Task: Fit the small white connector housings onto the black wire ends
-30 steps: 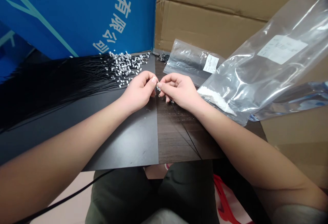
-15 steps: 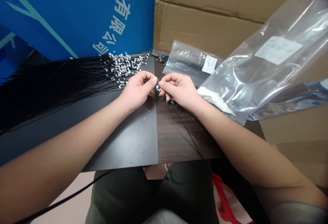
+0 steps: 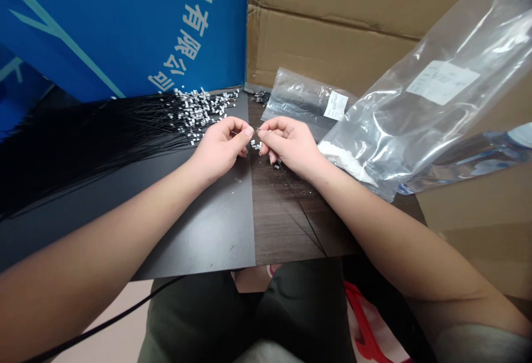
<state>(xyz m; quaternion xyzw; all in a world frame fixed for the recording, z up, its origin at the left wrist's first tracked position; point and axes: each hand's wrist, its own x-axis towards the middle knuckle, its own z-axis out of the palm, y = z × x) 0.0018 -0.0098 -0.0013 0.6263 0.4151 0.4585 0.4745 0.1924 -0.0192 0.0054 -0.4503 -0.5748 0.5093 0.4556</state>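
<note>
My left hand (image 3: 220,147) is closed in a pinch above the seam of the dark table (image 3: 282,224). Facing it, just a small gap away, my right hand (image 3: 293,144) also pinches with thumb and forefinger. What each holds is too small to name. Several loose white connector housings (image 3: 255,145) lie beneath the fingertips. From under my right hand a thin dark line, perhaps a wire (image 3: 311,220), runs to the table's front edge. Left of my hands, a bundle of black wires (image 3: 91,136) ends in a heap of white connectors (image 3: 201,109).
A large clear bag (image 3: 390,113) with white pieces (image 3: 347,160) inside leans at the right. Behind my hands lies a smaller labelled bag (image 3: 303,97). A blue panel (image 3: 103,25) and a cardboard box (image 3: 324,36) wall off the back. A clear bottle (image 3: 469,155) lies right.
Both hands keep their pinches near each other, with only slight finger movement. The whole view has shifted a little, and the loose connectors beneath the fingers show more.
</note>
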